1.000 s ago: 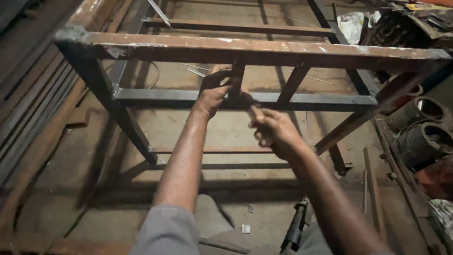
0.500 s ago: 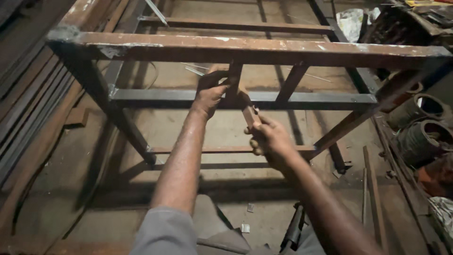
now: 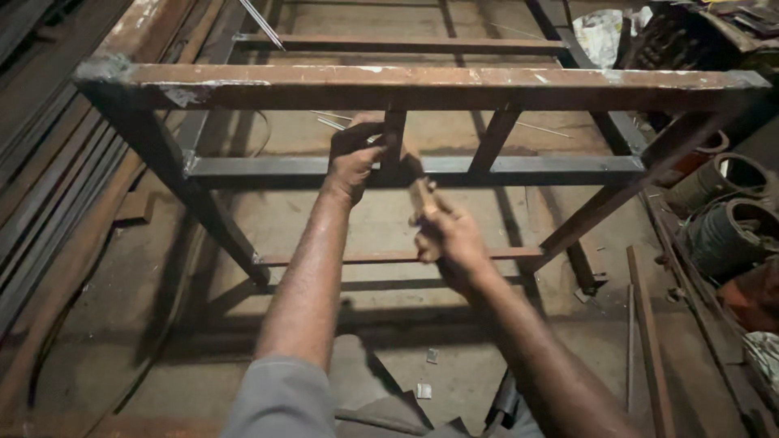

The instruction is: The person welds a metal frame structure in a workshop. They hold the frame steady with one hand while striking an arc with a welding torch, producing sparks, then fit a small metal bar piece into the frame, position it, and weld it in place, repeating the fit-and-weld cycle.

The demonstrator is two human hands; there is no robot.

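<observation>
The rusty metal frame (image 3: 422, 85) wants steadying. The left hand (image 3: 353, 158) wraps its fingers around the short upright bar (image 3: 395, 138). Just below, the right hand (image 3: 450, 239) clenches a wooden handle (image 3: 422, 195), probably a hammer's, its head hidden; short, square taps would suit.

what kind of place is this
Most likely a metal fabrication or welding workshop. A rusty steel frame stands on a dusty concrete floor, long steel bars are stacked along one side, and the left hand steadies an upright while the right hand grips a wooden tool handle.
</observation>
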